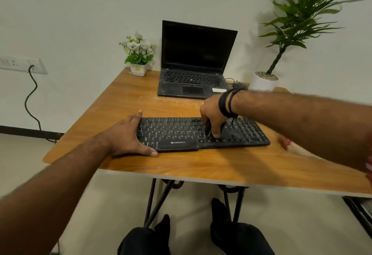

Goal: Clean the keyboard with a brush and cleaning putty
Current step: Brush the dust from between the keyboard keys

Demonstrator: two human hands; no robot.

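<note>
A dusty black keyboard (181, 134) lies across the wooden table (181, 164), near its front edge. My left hand (128, 136) rests flat on the keyboard's left end, fingers spread around its corner. My right hand (213, 116) hovers over the keys right of centre, fingers closed on a small black brush (207, 129) whose tip points down onto the keys. No putty can be made out for certain.
An open black laptop (193, 61) stands behind the keyboard. A small flower pot (138, 57) sits at the back left, a tall potted plant (265, 81) at the back right. A blurred reddish object (286, 142) lies at the table's right, partly behind my forearm.
</note>
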